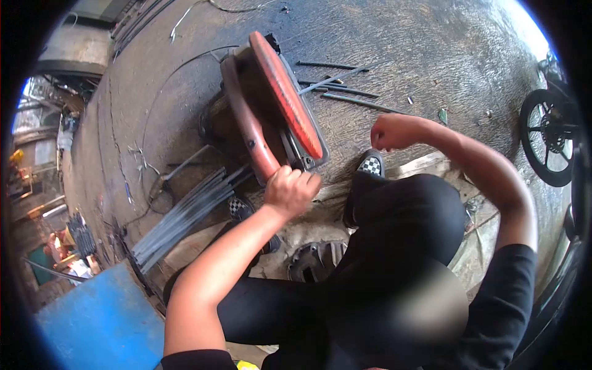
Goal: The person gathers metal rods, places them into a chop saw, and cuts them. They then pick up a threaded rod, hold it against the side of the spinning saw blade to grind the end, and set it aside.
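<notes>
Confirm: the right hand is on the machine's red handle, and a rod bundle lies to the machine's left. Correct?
No: the head view shows the left hand on the red handle; the right hand is off it. The rod bundle does lie left of the machine.

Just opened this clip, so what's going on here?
A seated person has the left hand closed in a grip on the handle of a red saw on the floor. The right hand is raised near a shoe, with nothing visible in it. A bundle of rods lies left of the saw, and loose rods lie to its right.
</notes>
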Demonstrator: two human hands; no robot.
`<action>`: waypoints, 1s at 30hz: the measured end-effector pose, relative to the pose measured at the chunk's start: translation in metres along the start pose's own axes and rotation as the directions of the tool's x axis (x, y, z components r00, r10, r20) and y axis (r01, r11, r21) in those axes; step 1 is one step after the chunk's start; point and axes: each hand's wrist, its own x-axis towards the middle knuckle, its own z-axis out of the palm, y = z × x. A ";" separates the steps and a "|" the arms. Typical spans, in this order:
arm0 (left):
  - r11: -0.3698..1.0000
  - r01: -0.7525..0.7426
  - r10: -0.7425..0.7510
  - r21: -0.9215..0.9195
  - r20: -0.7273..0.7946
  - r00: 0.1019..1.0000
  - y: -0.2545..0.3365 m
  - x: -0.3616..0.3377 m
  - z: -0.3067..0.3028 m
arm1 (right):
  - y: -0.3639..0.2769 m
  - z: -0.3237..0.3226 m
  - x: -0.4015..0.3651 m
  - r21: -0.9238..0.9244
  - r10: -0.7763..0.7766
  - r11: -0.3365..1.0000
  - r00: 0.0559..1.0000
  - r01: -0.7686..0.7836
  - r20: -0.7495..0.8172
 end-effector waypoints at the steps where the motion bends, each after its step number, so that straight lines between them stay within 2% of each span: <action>1: 0.999 0.018 -0.018 -0.034 -0.022 1.000 0.000 0.000 -0.001 | -0.028 -0.002 -0.009 -0.266 -0.022 0.962 0.987 0.065 0.161; 3: 0.998 0.038 -0.040 -0.051 -0.042 0.998 0.000 0.001 -0.004 | -0.055 0.017 -0.005 -0.340 0.150 0.940 0.923 -0.023 0.354; 5: 0.998 0.044 -0.046 -0.052 -0.051 0.998 0.001 0.001 -0.004 | -0.110 0.037 0.006 -0.570 0.474 0.809 0.736 -0.146 0.484; 6: 0.998 0.044 -0.046 -0.047 -0.050 0.998 0.001 -0.001 -0.003 | -0.123 0.054 0.019 -0.728 0.415 0.676 0.756 0.115 0.506; 7: 0.998 0.047 -0.049 -0.045 -0.058 0.997 0.000 -0.002 -0.002 | -0.125 0.078 0.043 -0.809 0.359 0.466 0.759 0.358 0.543; 8: 0.999 0.044 -0.044 -0.019 -0.051 0.998 0.000 -0.002 -0.002 | -0.106 0.120 0.095 -0.757 0.555 0.621 0.796 -0.204 0.240; 9: 0.999 0.038 -0.038 0.007 -0.044 0.998 0.000 -0.003 -0.001 | -0.093 0.152 0.138 -0.436 0.771 0.573 0.637 -0.694 0.001; 10: 0.999 0.040 -0.039 0.011 -0.063 0.997 0.000 -0.004 0.002 | -0.120 0.144 0.135 -0.562 0.723 0.630 0.669 -0.536 0.174; 11: 0.999 0.047 -0.047 0.001 -0.065 0.997 0.001 -0.004 0.001 | -0.117 0.169 0.118 -0.441 0.414 0.794 0.903 -0.419 -0.113; 12: 0.998 0.056 -0.056 -0.005 -0.066 0.996 0.001 -0.004 -0.001 | -0.090 0.224 0.154 -0.103 0.303 0.906 0.799 -0.411 -0.520; 13: 0.998 0.057 -0.058 -0.009 -0.079 0.995 0.001 -0.004 -0.001 | -0.079 0.266 0.168 0.120 0.264 0.964 0.798 -0.237 -0.542; 14: 0.998 0.061 -0.062 -0.015 -0.086 0.994 0.002 -0.005 -0.001 | -0.112 0.266 0.147 0.359 0.381 0.911 0.752 -0.204 -0.538; 16: 0.997 0.074 -0.075 -0.008 -0.077 0.994 0.001 -0.005 -0.001 | -0.119 0.286 0.151 0.572 0.464 0.820 0.623 -0.032 -0.630; 17: 0.997 0.075 -0.077 -0.025 -0.082 0.994 0.001 -0.005 -0.001 | -0.117 0.286 0.156 0.575 0.464 0.818 0.628 -0.031 -0.625; 19: 0.996 0.070 -0.076 -0.055 -0.119 0.990 0.001 -0.005 0.001 | -0.109 0.277 0.165 0.644 0.525 0.764 0.553 0.029 -0.647; 20: 0.995 0.076 -0.083 -0.060 -0.113 0.990 0.002 -0.007 0.000 | -0.104 0.280 0.173 0.646 0.526 0.763 0.559 0.023 -0.641; 22: 0.997 0.073 -0.076 -0.025 -0.121 0.990 0.001 -0.005 -0.001 | -0.094 0.284 0.192 0.596 0.436 0.740 0.452 0.311 -0.778; 23: 0.997 0.077 -0.080 -0.026 -0.124 0.989 0.001 -0.004 -0.001 | -0.086 0.287 0.197 0.593 0.433 0.743 0.454 0.309 -0.779; 30: 0.995 0.081 -0.086 -0.056 -0.099 0.991 0.003 -0.005 0.001 | -0.054 0.310 0.266 0.683 0.468 0.723 0.654 0.103 -0.595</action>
